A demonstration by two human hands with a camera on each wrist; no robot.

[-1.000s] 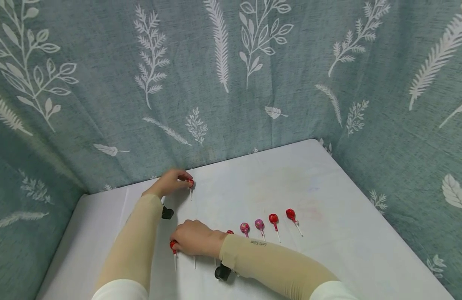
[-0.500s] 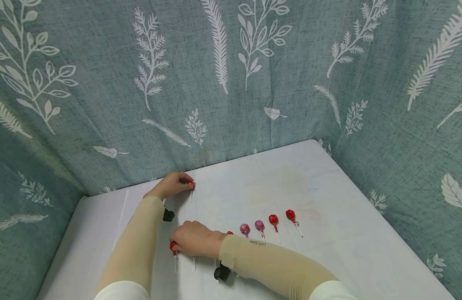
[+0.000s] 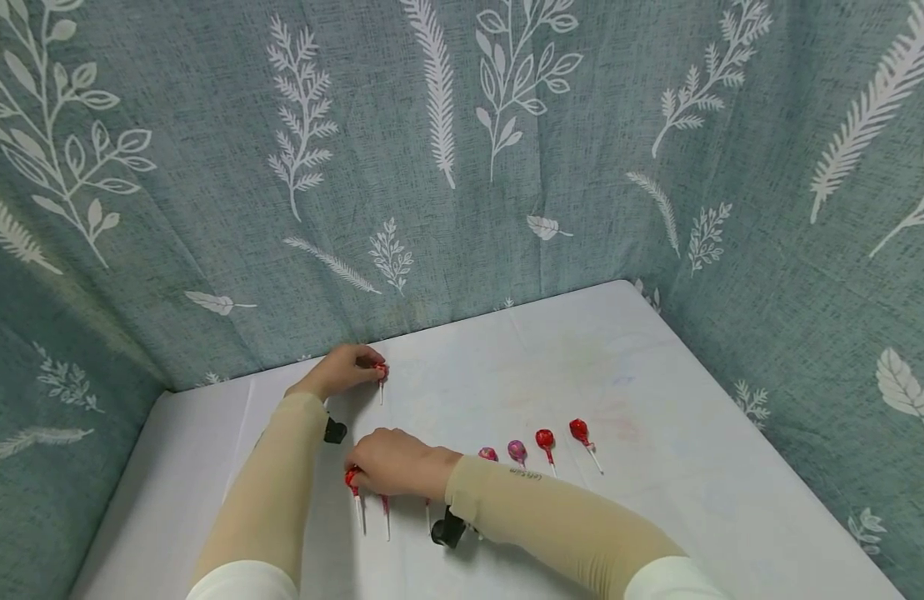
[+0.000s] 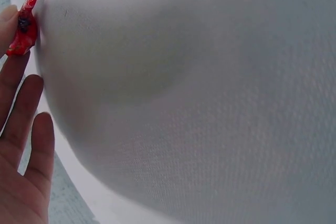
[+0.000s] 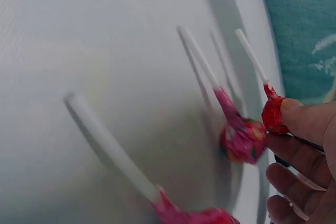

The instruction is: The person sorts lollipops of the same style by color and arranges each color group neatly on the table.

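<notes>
Near the table's far edge, my left hand (image 3: 337, 372) pinches the head of a red-wrapped lollipop (image 3: 382, 367) between thumb and forefinger. In the left wrist view, the same lollipop (image 4: 23, 30) lies close to the cloth, its other fingers spread beside it. My right hand (image 3: 396, 461) grips another red lollipop (image 3: 352, 478) by its head at the left end of a row. The right wrist view shows that lollipop (image 5: 273, 114) raised off the cloth, with a pink lollipop (image 5: 244, 137) lying alongside. My right hand and forearm partly cover the middle of the row.
Further right in the row lie a pink lollipop (image 3: 517, 451), a red lollipop (image 3: 545, 438) and another red lollipop (image 3: 579, 430). A white cloth covers the table (image 3: 701, 500). Leaf-patterned curtains (image 3: 462, 233) hang close behind its far and right edges.
My right hand has shifted slightly up and right, carrying the red lollipop, whose stick now slants. More of the neighbouring lollipop shows below it. The left hand stays nearly still.
</notes>
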